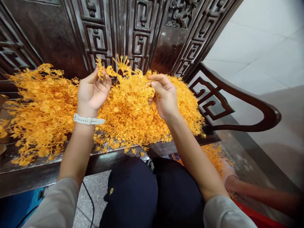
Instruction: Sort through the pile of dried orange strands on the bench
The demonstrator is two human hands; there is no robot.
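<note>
Left hand (93, 90) raised above orange pile (133, 117), fingers half curled, pinching tip of orange plastic sprig (123, 71). Right hand (165, 95) closed around sprig's other end, thin stem between thumb and forefinger. Sprig hangs just above pile, stretched between 2 hands. Pile covers dark wooden counter (42, 175), carved backrest (140, 28) behind pile. White wristband (88, 120) on left wrist. Sprig likely light, springy, thin branches snag neighbours; best gripped at stem, not at tips.

**Dark Carved Wood, Pale Tiled Floor**

Carved wooden bench (47, 172) of dark, glossy wood, with fretwork backrest (140, 28) and curved armrest (237, 107). Beyond, to the right, pale tiled floor (261, 41) under soft, even light. Below, grey speckled flooring.
</note>
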